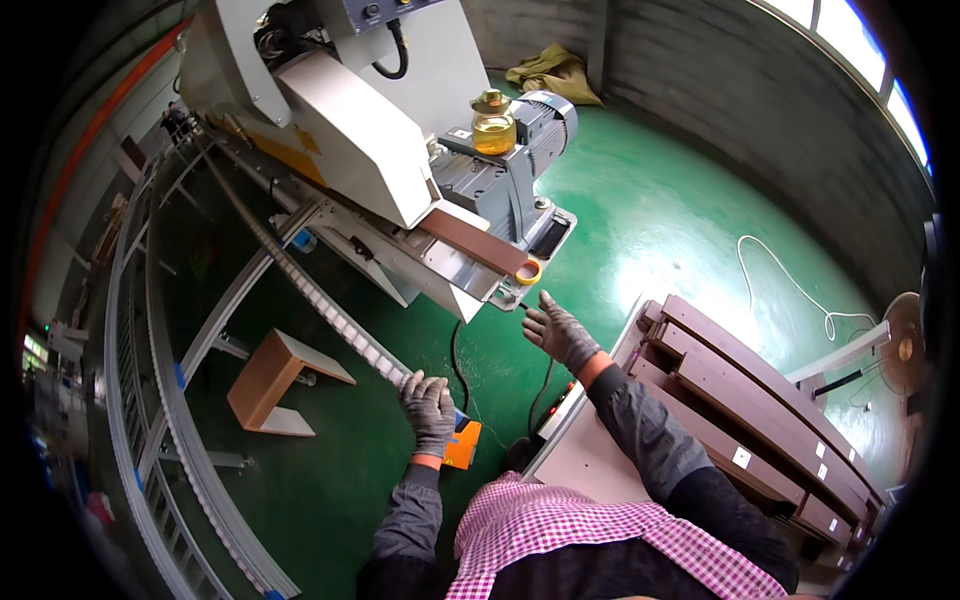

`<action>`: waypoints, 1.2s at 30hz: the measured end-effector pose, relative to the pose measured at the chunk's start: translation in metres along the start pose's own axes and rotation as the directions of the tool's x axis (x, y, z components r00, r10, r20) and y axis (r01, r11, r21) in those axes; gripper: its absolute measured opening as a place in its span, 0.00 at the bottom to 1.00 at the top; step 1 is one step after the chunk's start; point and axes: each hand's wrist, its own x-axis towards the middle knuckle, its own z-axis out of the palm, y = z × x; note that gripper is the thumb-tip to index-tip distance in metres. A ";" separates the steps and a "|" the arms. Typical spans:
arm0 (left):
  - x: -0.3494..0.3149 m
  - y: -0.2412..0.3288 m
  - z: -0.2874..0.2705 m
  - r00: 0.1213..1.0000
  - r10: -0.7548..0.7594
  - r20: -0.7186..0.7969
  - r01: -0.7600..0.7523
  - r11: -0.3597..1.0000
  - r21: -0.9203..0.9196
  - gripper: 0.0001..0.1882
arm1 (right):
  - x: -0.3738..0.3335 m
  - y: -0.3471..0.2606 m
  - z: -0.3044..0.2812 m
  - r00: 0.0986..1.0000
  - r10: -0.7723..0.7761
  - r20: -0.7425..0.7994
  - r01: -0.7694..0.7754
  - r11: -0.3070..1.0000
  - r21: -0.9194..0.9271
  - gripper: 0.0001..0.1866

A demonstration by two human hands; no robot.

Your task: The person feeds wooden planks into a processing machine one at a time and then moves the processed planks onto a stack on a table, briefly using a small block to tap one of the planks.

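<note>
Person at the outfeed end of a machine, both hands in grey gloves. Left hand [427, 412] lies on the near end of a roller rail [350, 333], fingers bent over it; from here I cannot tell whether they grip or merely rest. Right hand [562, 338] empty, fingers loosely extended and a little apart, thumb raised, just short of the machine's end.

Nearest that hand: a yellow tape roll [530, 273] at the free end of a brown board [472, 241]. Board sticks out from under the white hood [355, 140], lying along the metal bed. Roller rail runs beside the machine, back into the room.

Behind the board, a grey motor [548, 122]; near it, a jar of yellow liquid [494, 132]. Right of the person, dark brown panels [740, 400] stacked beside a pale worktop [585, 462]. Orange foot-pedal housing [462, 447] on the green floor [620, 190], near the left wrist.
</note>
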 end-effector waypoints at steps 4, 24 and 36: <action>0.003 0.001 -0.001 1.000 0.013 0.001 -0.013 1.000 -0.023 0.07 | 0.037 -0.010 0.016 0.997 -0.010 -0.074 0.020 0.991 0.129 0.42; 0.037 0.034 0.028 0.880 -0.433 0.193 0.470 0.738 -0.484 0.35 | -0.380 0.068 -0.188 0.804 -0.256 -0.537 0.396 0.904 0.162 0.16; -0.084 0.101 0.106 0.121 0.040 0.992 0.987 -0.110 -0.116 0.22 | -0.470 0.209 -0.344 0.480 -0.083 -0.873 0.704 0.631 0.327 0.19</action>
